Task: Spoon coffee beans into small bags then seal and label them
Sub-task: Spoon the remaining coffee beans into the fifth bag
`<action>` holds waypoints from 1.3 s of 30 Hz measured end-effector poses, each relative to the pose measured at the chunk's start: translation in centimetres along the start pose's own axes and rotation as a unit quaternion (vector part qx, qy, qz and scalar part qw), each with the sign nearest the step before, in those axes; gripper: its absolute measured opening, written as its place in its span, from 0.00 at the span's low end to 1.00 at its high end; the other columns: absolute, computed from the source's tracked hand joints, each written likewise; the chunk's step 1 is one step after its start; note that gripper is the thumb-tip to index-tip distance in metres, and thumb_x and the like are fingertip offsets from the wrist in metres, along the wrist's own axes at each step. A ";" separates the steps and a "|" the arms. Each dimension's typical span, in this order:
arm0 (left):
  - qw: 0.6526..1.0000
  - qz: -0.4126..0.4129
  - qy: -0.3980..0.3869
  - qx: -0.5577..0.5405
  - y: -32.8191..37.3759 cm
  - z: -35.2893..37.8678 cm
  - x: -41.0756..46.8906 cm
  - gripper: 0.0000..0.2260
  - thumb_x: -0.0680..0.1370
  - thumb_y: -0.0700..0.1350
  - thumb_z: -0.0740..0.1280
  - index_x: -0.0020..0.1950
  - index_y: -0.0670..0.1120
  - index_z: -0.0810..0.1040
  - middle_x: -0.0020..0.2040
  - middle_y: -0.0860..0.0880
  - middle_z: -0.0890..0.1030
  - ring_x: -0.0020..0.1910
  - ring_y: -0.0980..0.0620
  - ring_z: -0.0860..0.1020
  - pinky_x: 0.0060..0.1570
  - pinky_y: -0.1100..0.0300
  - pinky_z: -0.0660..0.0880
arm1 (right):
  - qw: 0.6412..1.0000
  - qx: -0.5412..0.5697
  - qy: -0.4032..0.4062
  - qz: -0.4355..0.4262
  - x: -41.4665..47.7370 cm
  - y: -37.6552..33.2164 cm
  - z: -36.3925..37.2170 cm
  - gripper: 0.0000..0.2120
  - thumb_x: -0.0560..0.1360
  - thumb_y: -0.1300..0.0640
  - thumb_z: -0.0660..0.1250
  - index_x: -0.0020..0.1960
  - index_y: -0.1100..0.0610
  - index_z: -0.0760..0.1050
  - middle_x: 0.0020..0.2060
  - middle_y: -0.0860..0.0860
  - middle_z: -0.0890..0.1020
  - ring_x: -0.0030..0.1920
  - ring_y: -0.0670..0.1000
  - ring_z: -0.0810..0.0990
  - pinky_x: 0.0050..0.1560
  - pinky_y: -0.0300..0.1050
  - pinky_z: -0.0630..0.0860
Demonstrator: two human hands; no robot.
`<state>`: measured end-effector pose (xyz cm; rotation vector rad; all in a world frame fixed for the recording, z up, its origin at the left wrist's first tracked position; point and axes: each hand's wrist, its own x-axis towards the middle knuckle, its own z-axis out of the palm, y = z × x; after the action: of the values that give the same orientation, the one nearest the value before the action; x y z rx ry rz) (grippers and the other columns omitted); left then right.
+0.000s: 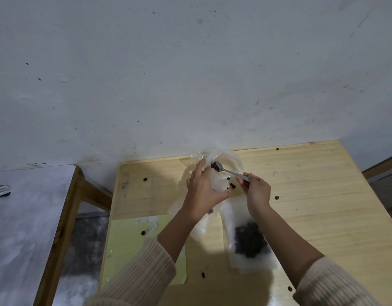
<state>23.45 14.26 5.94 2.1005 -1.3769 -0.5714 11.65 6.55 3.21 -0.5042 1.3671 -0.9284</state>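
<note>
Left hand (204,188) hides the small bag (217,182) (mostly).

Speckled white wall (190,74) behind pale wooden table (312,195); grey-topped side table (25,217) left.

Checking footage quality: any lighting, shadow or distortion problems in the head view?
Head view: dim overall, with the arms casting shadow over the near wooden table; wide-angle bending at table edges; the filled bag looks soft; spoon and both hands, left hand and right hand, are readable.

Plain home workroom; stained white wall (190,74); bare wooden table (312,184); concrete floor (84,244)
</note>
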 end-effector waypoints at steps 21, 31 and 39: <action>0.995 -0.087 0.005 0.044 -0.4 1.1 1.0 0.41 0.68 0.58 0.72 0.73 0.41 0.60 0.76 0.47 0.52 0.74 0.46 0.55 0.70 0.46 0.54 | 0.990 -0.065 -0.046 -0.114 -2.3 -5.3 -3.1 0.11 0.76 0.66 0.58 0.39 0.60 0.77 0.31 0.53 0.81 0.33 0.52 0.80 0.44 0.41 0.78; 0.997 -0.064 0.017 0.032 -1.0 1.2 1.1 0.41 0.67 0.60 0.73 0.72 0.42 0.62 0.76 0.49 0.54 0.73 0.48 0.56 0.69 0.46 0.56 | 0.963 -0.147 -0.099 -0.202 -2.5 -5.7 -3.3 0.12 0.78 0.63 0.59 0.40 0.58 0.77 0.37 0.52 0.82 0.36 0.53 0.81 0.44 0.41 0.79; 0.997 -0.067 0.041 0.021 -2.4 1.0 1.1 0.41 0.67 0.58 0.74 0.72 0.40 0.63 0.76 0.48 0.55 0.73 0.49 0.57 0.69 0.45 0.56 | 0.956 -0.183 -0.008 -0.228 -1.2 -4.9 -4.3 0.13 0.78 0.63 0.56 0.37 0.57 0.74 0.37 0.52 0.81 0.33 0.49 0.80 0.44 0.45 0.78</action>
<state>24.91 13.80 3.61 2.2370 -1.2200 -0.5077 6.26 5.62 6.98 -1.1437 1.4429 -1.0369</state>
